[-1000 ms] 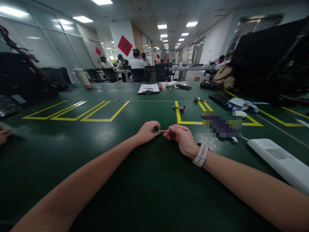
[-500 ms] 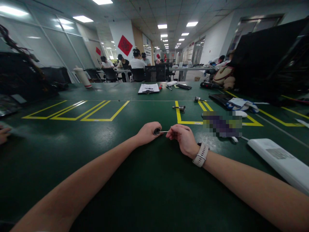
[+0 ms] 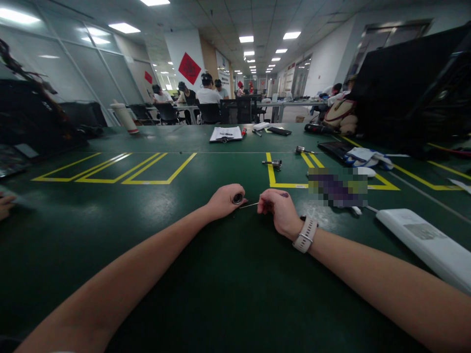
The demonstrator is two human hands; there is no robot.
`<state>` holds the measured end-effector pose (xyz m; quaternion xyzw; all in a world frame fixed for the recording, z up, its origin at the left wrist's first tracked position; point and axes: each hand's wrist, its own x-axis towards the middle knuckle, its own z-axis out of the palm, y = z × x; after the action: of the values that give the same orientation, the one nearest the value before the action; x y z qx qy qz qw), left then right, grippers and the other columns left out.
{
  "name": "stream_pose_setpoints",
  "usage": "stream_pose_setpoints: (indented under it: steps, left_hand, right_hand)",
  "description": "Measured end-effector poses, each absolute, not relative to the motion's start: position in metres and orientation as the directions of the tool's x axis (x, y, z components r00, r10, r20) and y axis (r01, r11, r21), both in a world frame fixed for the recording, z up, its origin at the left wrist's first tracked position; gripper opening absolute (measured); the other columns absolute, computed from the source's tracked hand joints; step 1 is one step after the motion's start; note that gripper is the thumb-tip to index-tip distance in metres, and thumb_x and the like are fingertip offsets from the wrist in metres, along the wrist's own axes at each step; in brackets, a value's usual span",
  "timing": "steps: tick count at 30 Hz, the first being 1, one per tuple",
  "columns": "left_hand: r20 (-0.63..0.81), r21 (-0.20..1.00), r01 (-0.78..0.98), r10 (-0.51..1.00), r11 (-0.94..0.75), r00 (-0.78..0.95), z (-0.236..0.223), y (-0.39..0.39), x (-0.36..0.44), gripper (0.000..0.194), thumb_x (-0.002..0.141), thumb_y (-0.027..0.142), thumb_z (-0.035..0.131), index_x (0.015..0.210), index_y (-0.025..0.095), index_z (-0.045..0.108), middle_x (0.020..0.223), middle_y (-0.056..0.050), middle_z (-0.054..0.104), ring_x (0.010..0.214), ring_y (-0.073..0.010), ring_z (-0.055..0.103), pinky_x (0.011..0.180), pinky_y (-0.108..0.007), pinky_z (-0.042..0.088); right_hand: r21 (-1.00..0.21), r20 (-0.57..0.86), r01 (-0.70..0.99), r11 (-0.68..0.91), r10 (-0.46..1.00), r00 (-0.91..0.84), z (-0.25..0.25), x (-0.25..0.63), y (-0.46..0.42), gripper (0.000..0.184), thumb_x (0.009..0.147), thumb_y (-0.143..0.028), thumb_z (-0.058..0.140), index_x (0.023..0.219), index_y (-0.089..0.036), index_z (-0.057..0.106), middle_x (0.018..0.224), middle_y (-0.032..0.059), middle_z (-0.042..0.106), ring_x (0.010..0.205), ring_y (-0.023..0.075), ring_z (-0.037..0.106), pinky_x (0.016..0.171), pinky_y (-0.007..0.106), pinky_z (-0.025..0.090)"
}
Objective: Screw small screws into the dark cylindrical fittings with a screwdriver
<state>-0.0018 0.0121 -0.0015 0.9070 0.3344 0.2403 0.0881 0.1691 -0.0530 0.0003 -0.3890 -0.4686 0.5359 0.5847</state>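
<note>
My left hand (image 3: 225,201) is closed round a small metal cylinder (image 3: 237,198), its round open end facing me. Most of that part is hidden by the fingers. My right hand (image 3: 275,208) grips a tool by its dark handle (image 3: 284,195); the thin metal shaft (image 3: 250,205) points left. The shaft's tip is just below the cylinder's opening and looks apart from it. Beyond my hands, a metal cylinder with a thin stem (image 3: 273,163) lies by the yellow tape, and a similar stemmed cylinder (image 3: 302,149) lies farther back.
A white box-like device (image 3: 415,235) with a cable is on the right. Behind it lie a blurred purple object (image 3: 336,189), a cloth (image 3: 368,158) and a dark monitor (image 3: 408,93). A clipboard (image 3: 225,134) lies far back. Another person's hand (image 3: 5,203) shows at the left edge.
The tool's shaft tip has come away from the cylinder's opening and dropped lower. My right hand has shifted slightly right. The cylinder's opening now faces me more fully.
</note>
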Motion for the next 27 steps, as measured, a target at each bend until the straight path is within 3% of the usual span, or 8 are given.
stream_pose_setpoints:
  steps: [9,19,23,27]
  left_hand:
    - [0.385,0.373,0.564,0.676,-0.737,0.628,-0.002,0.012,-0.002,0.016,0.076,0.028,0.058,0.068,0.016,0.051,0.066,0.002,0.052,0.061,-0.0116,0.049,0.057,-0.023,0.037]
    - [0.414,0.416,0.560,0.698,-0.716,0.585,-0.002,0.011,-0.002,0.010,0.071,0.024,0.059,0.070,0.016,0.053,0.067,0.001,0.054,0.063,-0.0125,0.050,0.057,-0.024,0.039]
    - [0.407,0.408,0.573,0.703,-0.711,0.583,-0.002,0.010,-0.001,0.012,0.073,0.025,0.058,0.068,0.016,0.051,0.065,0.002,0.052,0.061,-0.0119,0.049,0.056,-0.023,0.037]
    - [0.403,0.374,0.571,0.682,-0.731,0.610,-0.001,0.011,0.000,0.015,0.075,0.027,0.056,0.067,0.016,0.049,0.065,0.002,0.050,0.062,-0.0120,0.048,0.056,-0.023,0.037]
  right_hand:
    - [-0.954,0.209,-0.223,0.200,0.978,-0.019,0.001,0.167,-0.056,0.018,0.072,-0.023,0.053,0.056,-0.019,0.059,0.054,-0.0010,0.058,0.055,0.0132,0.051,0.057,0.028,0.038]
    - [-0.971,0.223,-0.144,0.192,0.944,-0.244,0.002,0.166,-0.060,0.017,0.079,-0.031,0.056,0.072,-0.018,0.065,0.073,0.0015,0.064,0.073,0.0150,0.056,0.066,0.028,0.042]
    - [-0.964,0.250,-0.145,0.224,0.948,-0.199,0.003,0.167,-0.061,0.019,0.080,-0.032,0.054,0.071,-0.019,0.065,0.071,0.0015,0.064,0.072,0.0154,0.056,0.066,0.029,0.042]
    - [-0.939,0.342,-0.008,0.344,0.933,-0.111,0.004,0.167,-0.063,0.022,0.081,-0.029,0.053,0.065,-0.019,0.064,0.067,0.0002,0.061,0.068,0.0152,0.055,0.066,0.029,0.040]
